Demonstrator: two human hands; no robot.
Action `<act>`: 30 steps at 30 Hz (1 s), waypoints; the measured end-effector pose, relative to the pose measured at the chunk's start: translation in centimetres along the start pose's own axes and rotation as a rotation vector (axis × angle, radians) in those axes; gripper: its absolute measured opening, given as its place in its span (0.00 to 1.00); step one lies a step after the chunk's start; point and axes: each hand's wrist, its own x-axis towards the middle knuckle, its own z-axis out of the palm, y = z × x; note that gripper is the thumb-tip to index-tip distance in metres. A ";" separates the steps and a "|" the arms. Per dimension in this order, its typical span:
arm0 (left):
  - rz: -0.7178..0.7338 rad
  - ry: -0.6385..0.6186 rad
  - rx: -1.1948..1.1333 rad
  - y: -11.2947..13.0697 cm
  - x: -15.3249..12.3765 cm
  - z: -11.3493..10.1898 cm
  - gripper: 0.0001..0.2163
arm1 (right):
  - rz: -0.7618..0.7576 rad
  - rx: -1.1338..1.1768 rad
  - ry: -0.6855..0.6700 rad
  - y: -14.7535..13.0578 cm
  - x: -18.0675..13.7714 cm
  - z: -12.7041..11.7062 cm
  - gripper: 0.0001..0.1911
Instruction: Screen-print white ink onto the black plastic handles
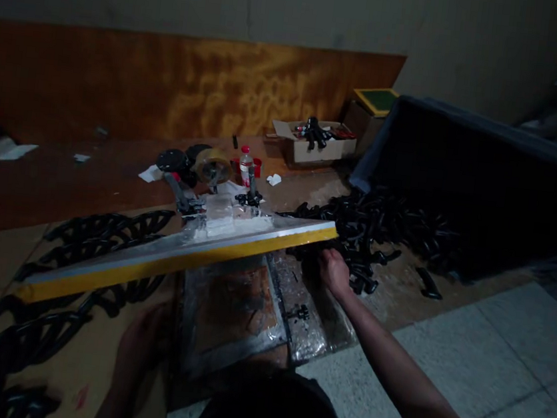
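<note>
— Since the raised screen frame is the thing everything sits around, where are the hands against it?

— Nearest to us, below its low yellow end, the left hand rests on the brown board, blurred and dim; I cannot tell whether its fingers are spread or curled. It looks placed by the rows of black curved pieces laid out flat there, probably so each lies apart from the next.

— And the right?

— The right hand reaches out just under the frame's high end, fingers curled into the edge of the heap of black parts, seemingly closing on one; the grip itself is hidden.

— Why is the frame tilted up?

— Likely hinged at its clamp, lifted to bare the taped platen beneath.

— Farther back?

— Behind the frame stand a tape roll and small bottle, then a cardboard box against the wooden panel.
</note>
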 end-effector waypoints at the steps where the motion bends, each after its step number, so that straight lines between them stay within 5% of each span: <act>1: -0.041 -0.026 -0.046 0.1 -0.1 -0.1 0.19 | -0.003 -0.004 0.062 -0.1 1.0 -0.5 0.17; 4: -0.121 -0.073 -0.124 0.9 -0.5 -0.2 0.19 | -0.037 -0.009 -0.017 -0.7 4.1 -1.1 0.22; 8: -0.046 -0.012 -0.124 2.0 -1.0 -0.3 0.20 | -0.086 0.006 -0.199 -0.6 6.0 -1.0 0.25; 15: -0.132 0.024 -0.327 2.2 -2.5 -1.8 0.25 | -0.033 0.074 0.064 -2.0 2.6 -1.8 0.20; 17: -0.087 0.081 -0.365 3.4 -2.4 -2.3 0.24 | -0.149 0.251 -0.007 -4.7 1.0 -1.1 0.19; 20: 0.000 0.128 -0.465 6.8 -1.3 -3.2 0.22 | -0.547 0.517 -0.105 -9.9 -1.6 0.9 0.11; 23: 0.166 0.183 -0.597 11.3 -0.1 -4.2 0.21 | -0.794 0.466 -0.153 -14.4 -3.6 3.2 0.14; 26: 0.373 0.262 -0.642 15.3 0.5 -5.2 0.23 | -0.879 0.221 -0.166 -16.8 -4.6 4.6 0.17; 30: 0.349 0.153 -0.604 16.8 -0.5 -6.0 0.26 | -0.849 0.088 -0.175 -16.2 -4.8 4.1 0.19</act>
